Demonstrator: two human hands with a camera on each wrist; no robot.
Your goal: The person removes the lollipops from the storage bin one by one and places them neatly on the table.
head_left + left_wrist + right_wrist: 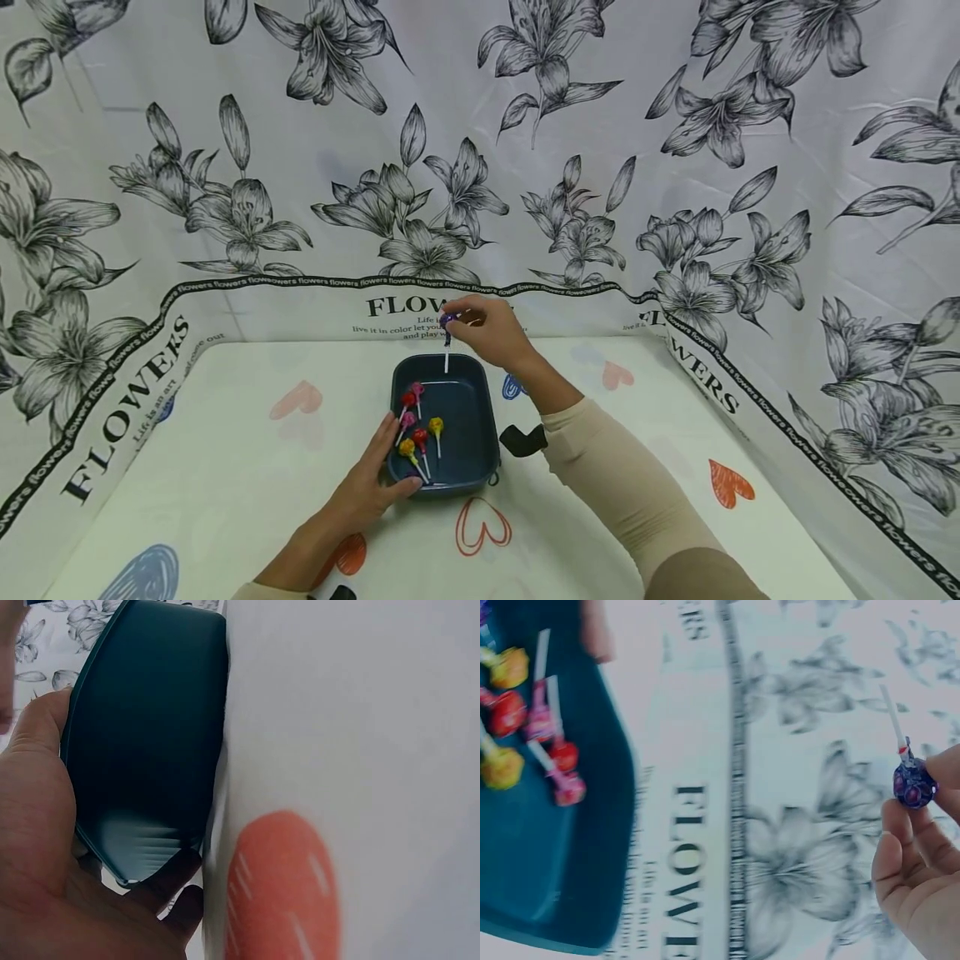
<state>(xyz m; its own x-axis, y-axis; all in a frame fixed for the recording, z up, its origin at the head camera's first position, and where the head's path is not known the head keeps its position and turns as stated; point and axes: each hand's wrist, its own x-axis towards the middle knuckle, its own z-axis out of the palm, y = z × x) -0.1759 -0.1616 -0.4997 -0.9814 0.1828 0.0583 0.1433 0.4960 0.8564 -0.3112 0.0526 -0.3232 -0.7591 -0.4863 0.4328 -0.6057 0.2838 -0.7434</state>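
A purple-wrapped lollipop (448, 323) hangs stick-down above the far end of a dark blue-green tray (467, 433). My right hand (483, 329) pinches its candy end between thumb and fingertips; the right wrist view shows the lollipop (914, 784) with its white stick free. My left hand (367, 479) holds the tray's near left corner, thumb at the near rim and fingers along the outer left side. In the left wrist view the tray's outer wall (150, 712) shows beside that hand. Inside, along the left, lie yellow lollipops (437, 427), red lollipops (420, 436) and pink lollipops (407, 419).
The tray stands on a white cloth (247, 467) printed with hearts. A curtain (450, 108) with black flower drawings rises behind the table and along both sides. A black strap piece (523, 442) sits by the right forearm.
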